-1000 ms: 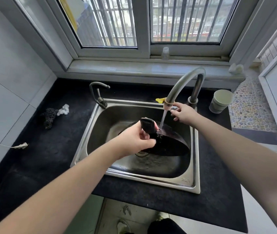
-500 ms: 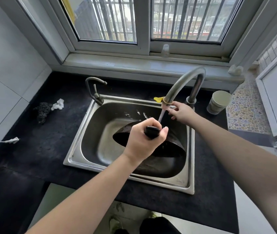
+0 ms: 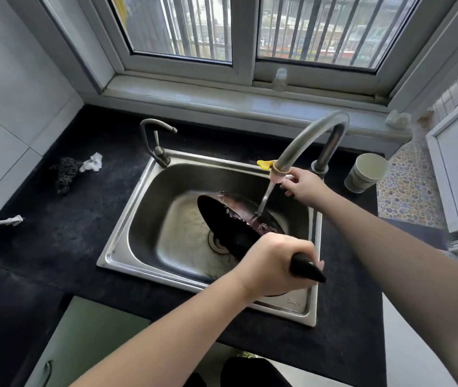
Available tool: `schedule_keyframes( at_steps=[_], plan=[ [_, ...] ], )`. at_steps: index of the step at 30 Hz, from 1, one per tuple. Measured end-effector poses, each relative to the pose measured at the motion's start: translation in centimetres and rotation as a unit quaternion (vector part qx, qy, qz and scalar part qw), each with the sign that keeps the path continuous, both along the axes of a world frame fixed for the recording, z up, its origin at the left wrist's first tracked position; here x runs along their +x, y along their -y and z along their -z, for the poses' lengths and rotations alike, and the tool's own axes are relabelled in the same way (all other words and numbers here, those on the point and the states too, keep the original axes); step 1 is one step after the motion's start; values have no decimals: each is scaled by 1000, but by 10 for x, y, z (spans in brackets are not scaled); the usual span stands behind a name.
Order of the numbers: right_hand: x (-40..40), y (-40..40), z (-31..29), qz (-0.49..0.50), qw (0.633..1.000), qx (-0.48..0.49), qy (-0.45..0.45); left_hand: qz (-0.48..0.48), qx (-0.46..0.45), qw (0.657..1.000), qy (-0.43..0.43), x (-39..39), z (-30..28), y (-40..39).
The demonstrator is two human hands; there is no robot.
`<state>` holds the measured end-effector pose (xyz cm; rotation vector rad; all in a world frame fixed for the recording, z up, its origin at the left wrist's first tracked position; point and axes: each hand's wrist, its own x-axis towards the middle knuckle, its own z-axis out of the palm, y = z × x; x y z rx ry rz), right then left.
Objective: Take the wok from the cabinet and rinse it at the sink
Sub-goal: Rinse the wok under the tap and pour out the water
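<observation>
A black wok point(image 3: 230, 222) hangs tilted inside the steel sink point(image 3: 149, 208), its inside turned toward the right. My left hand point(image 3: 275, 261) is shut on the wok's black handle, whose end pokes out to the right of my fist. Water runs from the tall curved faucet point(image 3: 303, 141) onto the wok's wet inner face. My right hand point(image 3: 303, 185) grips the faucet's spout end just beside the stream. The lower part of the wok is hidden behind my left hand.
A small second tap point(image 3: 156, 141) stands at the sink's back left corner. A dark scourer point(image 3: 65, 171) and crumpled tissue point(image 3: 92, 162) lie on the black counter at left. A pale cup point(image 3: 366, 171) stands right of the faucet. The green cabinet door point(image 3: 88, 339) sits below.
My left hand has drawn the handle back toward me and to the right, and the wok has tipped steeply on edge. My right hand stays at the spout.
</observation>
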<state>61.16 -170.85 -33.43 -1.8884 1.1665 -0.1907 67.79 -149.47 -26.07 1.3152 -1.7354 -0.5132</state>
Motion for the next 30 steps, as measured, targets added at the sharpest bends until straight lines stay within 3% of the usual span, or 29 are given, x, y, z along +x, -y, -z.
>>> schedule_keyframes(
  at_steps=[6,16,22,30],
  plan=[
    [-2,-1,2,-3,1000,2,7,43,37,996,68,-8,7,7],
    [-2,-5,3,11,1000,7,25,61,44,994,73,-6,8,-5],
    [0,-9,6,34,999,3,36,146,40,985,78,2,7,-26],
    [1,-11,9,46,998,3,50,120,24,990,68,13,10,-26]
  ],
)
